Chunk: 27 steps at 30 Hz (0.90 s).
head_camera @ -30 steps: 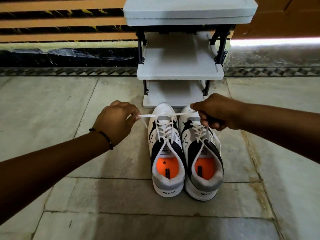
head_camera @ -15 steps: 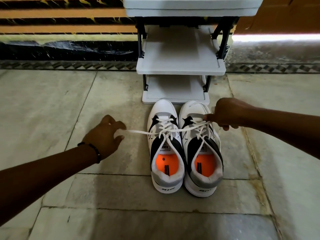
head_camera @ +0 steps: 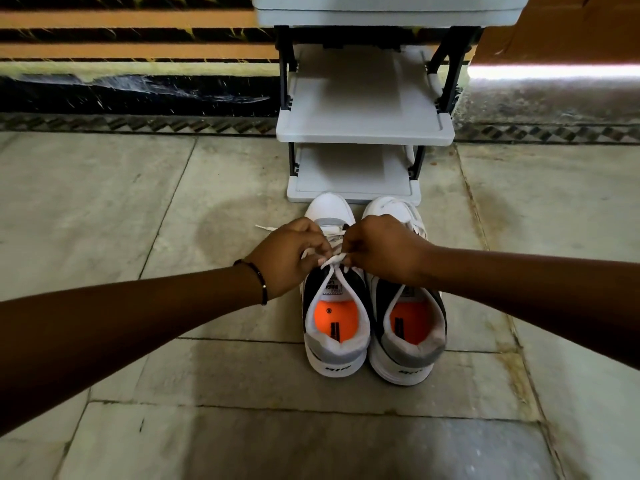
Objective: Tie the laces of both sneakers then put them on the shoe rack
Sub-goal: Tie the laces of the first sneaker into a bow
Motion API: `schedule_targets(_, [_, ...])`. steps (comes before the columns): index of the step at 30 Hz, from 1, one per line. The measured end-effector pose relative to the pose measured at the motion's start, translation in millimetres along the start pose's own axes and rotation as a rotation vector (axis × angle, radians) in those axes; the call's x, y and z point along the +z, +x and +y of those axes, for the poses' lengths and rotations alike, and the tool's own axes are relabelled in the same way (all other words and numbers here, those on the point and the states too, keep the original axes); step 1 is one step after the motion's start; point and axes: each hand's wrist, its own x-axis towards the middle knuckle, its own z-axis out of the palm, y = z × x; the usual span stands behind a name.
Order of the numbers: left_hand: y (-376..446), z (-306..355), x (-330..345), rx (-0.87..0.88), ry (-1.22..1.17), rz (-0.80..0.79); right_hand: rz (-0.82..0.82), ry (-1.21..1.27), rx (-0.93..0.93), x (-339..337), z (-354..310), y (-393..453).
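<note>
Two white, black and grey sneakers with orange insoles stand side by side on the stone floor, toes toward the rack: the left sneaker (head_camera: 335, 327) and the right sneaker (head_camera: 408, 334). My left hand (head_camera: 289, 254) and my right hand (head_camera: 384, 251) meet over the left sneaker's tongue, each pinching its white lace (head_camera: 334, 260) at the crossing. One loose lace end sticks out to the left of my left hand. The right sneaker's laces are mostly hidden under my right hand.
A grey shoe rack (head_camera: 363, 133) with black posts and three shelves stands right behind the sneakers' toes, against a striped wall. Stone floor tiles (head_camera: 138, 220) spread to both sides and in front.
Both hands had the lace ends pulled wide apart to left and right; they have now come together over the left sneaker's tongue, holding the lace at its middle.
</note>
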Motion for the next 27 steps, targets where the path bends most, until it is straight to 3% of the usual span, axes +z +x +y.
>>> schedule_targets(8, [-1.9,5.2,-18.5,0.217,0.278,-0.007,0.087,0.024,-0.116,-5.7,2.6,-10.2])
schedule_targets(13, [-11.8,-0.3,-23.8,0.154,0.422,-0.164,0.071,-0.102,-0.142,-1.7,14.4,-16.2])
schedule_targets(18, [-16.1,-5.4,-28.2,0.197,0.524,-0.178,0.019,-0.138,-0.146,3.1,13.7,-16.4])
schedule_targets(22, [-12.1,-4.4,-36.2,0.325,0.593,-0.094,0.030,-0.142,-0.146,-1.3,12.2,-16.1])
schedule_targets(27, [-10.3,-7.5,-41.1,0.354,0.632,-0.041,0.030,-0.145,-0.149,-3.3,9.6,-17.6])
